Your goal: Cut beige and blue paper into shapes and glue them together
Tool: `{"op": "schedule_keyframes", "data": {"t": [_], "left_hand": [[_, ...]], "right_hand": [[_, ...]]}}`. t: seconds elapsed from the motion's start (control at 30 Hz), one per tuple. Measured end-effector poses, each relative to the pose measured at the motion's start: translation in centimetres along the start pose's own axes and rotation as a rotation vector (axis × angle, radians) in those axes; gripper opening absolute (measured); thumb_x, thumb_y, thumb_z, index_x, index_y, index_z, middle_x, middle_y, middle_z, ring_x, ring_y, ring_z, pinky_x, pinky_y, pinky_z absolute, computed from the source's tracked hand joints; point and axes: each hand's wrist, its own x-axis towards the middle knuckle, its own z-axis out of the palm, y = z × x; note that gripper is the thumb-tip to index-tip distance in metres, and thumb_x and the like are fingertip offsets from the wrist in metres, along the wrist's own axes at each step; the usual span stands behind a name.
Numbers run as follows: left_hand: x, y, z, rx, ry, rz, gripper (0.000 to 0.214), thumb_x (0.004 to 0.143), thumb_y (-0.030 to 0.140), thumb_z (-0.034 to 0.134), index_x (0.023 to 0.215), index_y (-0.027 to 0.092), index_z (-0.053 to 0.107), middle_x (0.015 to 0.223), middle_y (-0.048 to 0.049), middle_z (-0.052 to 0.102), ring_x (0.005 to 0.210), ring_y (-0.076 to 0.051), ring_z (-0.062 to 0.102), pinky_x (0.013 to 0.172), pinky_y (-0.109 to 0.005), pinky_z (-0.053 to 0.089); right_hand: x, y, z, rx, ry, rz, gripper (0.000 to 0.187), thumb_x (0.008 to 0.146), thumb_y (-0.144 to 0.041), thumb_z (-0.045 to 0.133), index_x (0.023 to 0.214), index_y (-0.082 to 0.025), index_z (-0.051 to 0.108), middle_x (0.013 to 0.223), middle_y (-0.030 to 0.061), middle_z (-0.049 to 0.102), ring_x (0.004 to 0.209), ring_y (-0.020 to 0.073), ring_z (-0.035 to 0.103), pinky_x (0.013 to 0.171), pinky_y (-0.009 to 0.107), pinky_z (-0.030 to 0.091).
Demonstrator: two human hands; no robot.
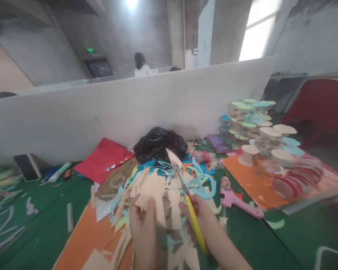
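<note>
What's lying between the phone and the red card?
In the head view, a white tube, a small orange item and a blue item lie on the green mat between the phone and the red card.

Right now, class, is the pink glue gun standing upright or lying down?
Lying down: the pink glue gun rests lengthwise on the green mat.

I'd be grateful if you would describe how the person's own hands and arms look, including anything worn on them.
The left hand and right hand are bare, without gloves, and no ring or watch is visible. The right forearm is also bare, with no sleeve in view.
</note>
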Motion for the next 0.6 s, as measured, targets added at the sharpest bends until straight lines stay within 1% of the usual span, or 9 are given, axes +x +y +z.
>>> {"op": "schedule_keyframes", "data": {"t": [0.07, 0.13, 0.23, 0.33, 0.43, 0.5, 0.6], "left_hand": [[0.1, -0.6, -0.1, -0.041, 0.010, 0.020, 0.036, 0.078, 0.041, 0.068, 0.106, 0.023, 0.053, 0.095, -0.0010, 0.065, 0.086, -0.017, 0.063, 0.076, -0.028, 0.050], [0.3, -1.3, -0.1, -0.088, 0.021, 0.038, 0.038, 0.077, 0.040, 0.068, 0.107, 0.025, 0.052, 0.099, -0.0009, 0.063, 0.087, -0.017, 0.062, 0.077, -0.028, 0.049], [0.5, -2.0, -0.1, -0.096, -0.005, 0.097, 0.039, 0.074, 0.040, 0.071, 0.106, 0.025, 0.054, 0.099, -0.0016, 0.062, 0.091, -0.019, 0.063, 0.080, -0.030, 0.050], [0.5, -2.0, -0.2, -0.038, -0.044, 0.179, 0.039, 0.073, 0.040, 0.071, 0.107, 0.025, 0.057, 0.097, -0.0031, 0.062, 0.094, -0.022, 0.063, 0.080, -0.031, 0.051], [0.4, -1.9, -0.3, 0.013, -0.024, 0.235, 0.039, 0.073, 0.038, 0.072, 0.107, 0.025, 0.059, 0.099, -0.0040, 0.062, 0.094, -0.023, 0.061, 0.078, -0.031, 0.051], [0.2, -2.0, -0.2, 0.036, -0.018, 0.241, 0.038, 0.074, 0.038, 0.071, 0.108, 0.025, 0.059, 0.101, -0.0045, 0.061, 0.091, -0.022, 0.060, 0.075, -0.030, 0.050], [-0.2, -2.1, 0.0, 0.050, -0.042, 0.237, 0.037, 0.074, 0.039, 0.070, 0.106, 0.024, 0.060, 0.098, -0.0045, 0.060, 0.086, -0.020, 0.059, 0.071, -0.029, 0.049]], "right_hand": [[1.3, -1.4, 1.0, 0.067, -0.076, 0.005, 0.040, 0.078, -0.059, 0.062, 0.083, -0.025, 0.041, 0.052, -0.0087, 0.049, 0.033, 0.0086, 0.039, 0.035, 0.021, 0.030], [2.3, -1.9, 1.5, 0.107, -0.137, -0.017, 0.044, 0.075, -0.060, 0.065, 0.089, -0.025, 0.042, 0.049, -0.0099, 0.048, 0.032, 0.0085, 0.038, 0.034, 0.021, 0.029], [3.3, -1.9, 1.6, 0.153, -0.229, -0.092, 0.047, 0.074, -0.060, 0.067, 0.090, -0.024, 0.042, 0.050, -0.0095, 0.051, 0.034, 0.0081, 0.041, 0.036, 0.020, 0.033], [4.1, -1.9, 1.6, 0.220, -0.297, -0.165, 0.048, 0.071, -0.059, 0.071, 0.086, -0.024, 0.040, 0.055, -0.0098, 0.050, 0.038, 0.0073, 0.044, 0.037, 0.018, 0.034], [4.7, -2.1, 1.5, 0.306, -0.348, -0.201, 0.046, 0.073, -0.056, 0.070, 0.085, -0.024, 0.040, 0.056, -0.0113, 0.045, 0.037, 0.0054, 0.039, 0.036, 0.018, 0.031], [4.9, -2.3, 1.4, 0.330, -0.366, -0.231, 0.043, 0.074, -0.052, 0.071, 0.087, -0.024, 0.040, 0.056, -0.0126, 0.042, 0.036, 0.0040, 0.033, 0.036, 0.018, 0.029], [5.1, -2.5, 0.9, 0.258, -0.355, -0.267, 0.043, 0.071, -0.045, 0.075, 0.084, -0.025, 0.040, 0.056, -0.0134, 0.039, 0.035, 0.0033, 0.031, 0.035, 0.018, 0.027]]}}
